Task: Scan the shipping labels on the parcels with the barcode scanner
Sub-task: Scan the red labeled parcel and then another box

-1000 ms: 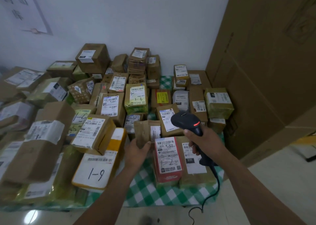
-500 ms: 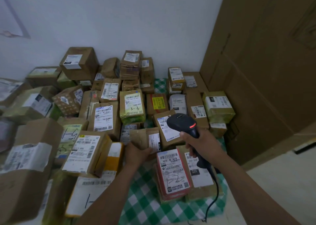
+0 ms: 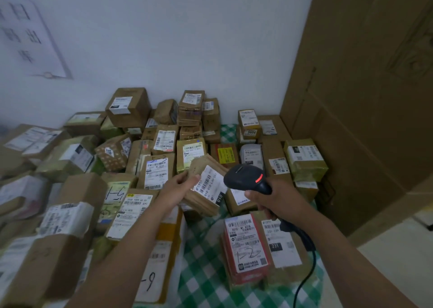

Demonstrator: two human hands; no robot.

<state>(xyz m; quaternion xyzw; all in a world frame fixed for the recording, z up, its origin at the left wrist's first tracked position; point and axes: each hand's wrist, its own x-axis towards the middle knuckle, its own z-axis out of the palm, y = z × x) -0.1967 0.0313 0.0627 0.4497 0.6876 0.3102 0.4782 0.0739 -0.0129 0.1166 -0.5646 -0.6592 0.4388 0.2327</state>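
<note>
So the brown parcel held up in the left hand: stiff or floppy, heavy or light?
Probably light: the left hand holds the brown parcel up by one edge alone. Likely fairly stiff, since it juts out flat without sagging. Its wrinkled paper wrap should grip well rather than slip.

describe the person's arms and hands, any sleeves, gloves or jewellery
The left arm and right arm are bare to the frame's edge; no sleeve shows. The left hand and right hand wear no gloves. No watch or band shows on either wrist, and no ring on the fingers that are visible.
</note>
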